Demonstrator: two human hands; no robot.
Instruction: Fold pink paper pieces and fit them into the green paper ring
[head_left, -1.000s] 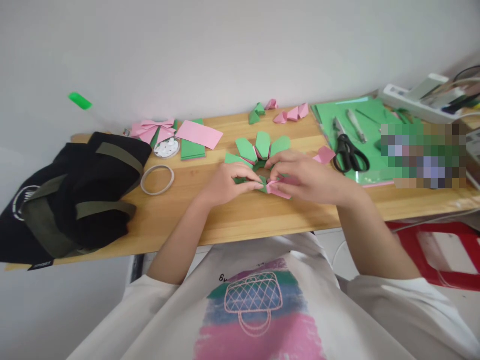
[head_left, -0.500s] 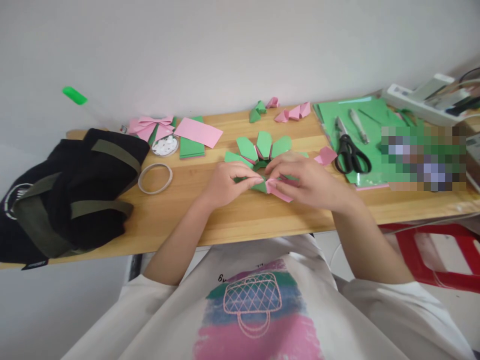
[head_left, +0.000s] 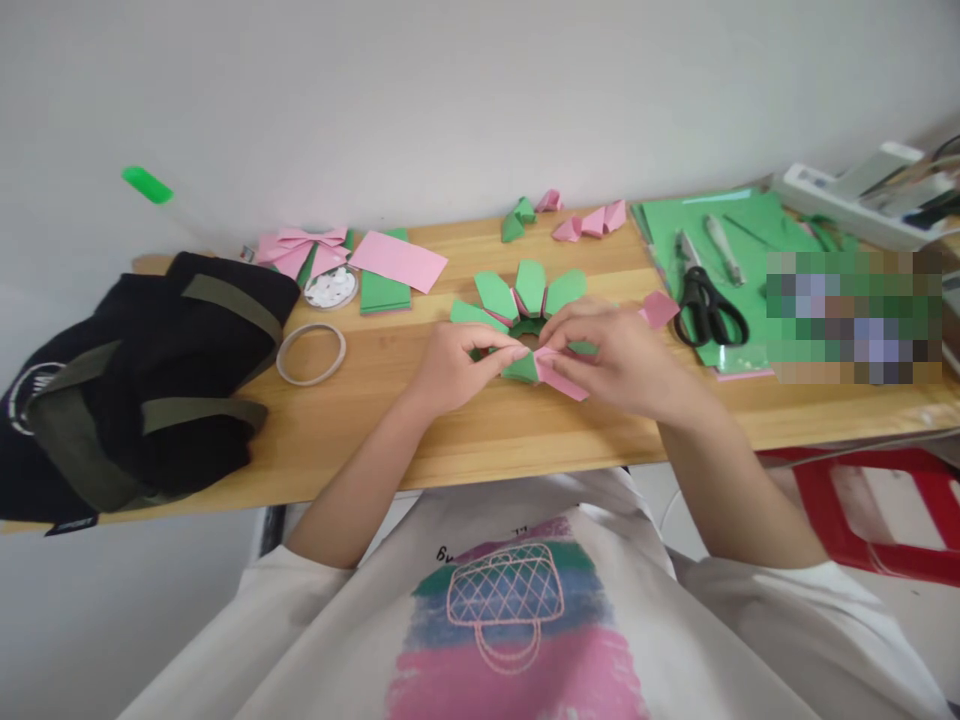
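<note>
A ring of green and pink folded paper petals lies at the middle of the wooden table, its right side partly covered by my right hand. My left hand pinches the ring's near edge beside a green petal. Close against it, my right hand grips the pink paper piece, which points down and to the right. The fingertips of both hands nearly meet at the joint between green and pink. Another pink folded piece lies just right of my right hand.
Black scissors and a cutter lie on green sheets at right. Folded pieces sit behind. At left are a tape roll, pink paper, a dish and a black bag.
The view has shifted slightly. Both hands stay at the ring's near edge with only small finger movements, and slightly more of the near green petal shows.
</note>
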